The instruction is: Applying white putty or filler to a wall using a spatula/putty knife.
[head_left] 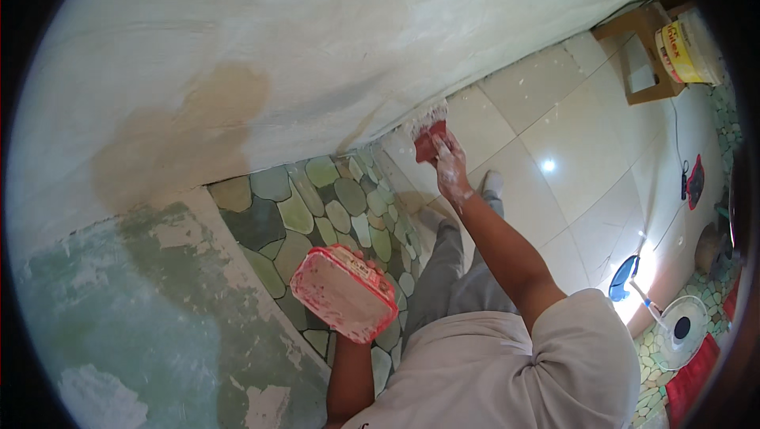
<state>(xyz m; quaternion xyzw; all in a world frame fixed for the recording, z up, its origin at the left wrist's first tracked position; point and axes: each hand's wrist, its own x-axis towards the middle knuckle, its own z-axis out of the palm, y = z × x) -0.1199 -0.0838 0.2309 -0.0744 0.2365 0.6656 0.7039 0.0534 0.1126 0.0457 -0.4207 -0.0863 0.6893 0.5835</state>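
My left hand [372, 264] grips a red-rimmed plastic tub [340, 298] from beneath, most of the palm hidden behind it. Pale paste fills the tub and smears its rim. In my right hand [451, 169], whose fingers are coated with white paste, is a red putty spreader [428, 141]. White paste covers the spreader's far edge, which is close to the foot of the pale wall [317, 57]; whether it touches cannot be made out.
Pebble-pattern tiles [332, 199] adjoin plain floor tiles [546, 160] around my feet. At lower left the wall has peeling green paint [119, 294]. At right are a cardboard box [661, 85], a yellow-labelled bucket [695, 53], a bright lamp [633, 286] and a fan [681, 332].
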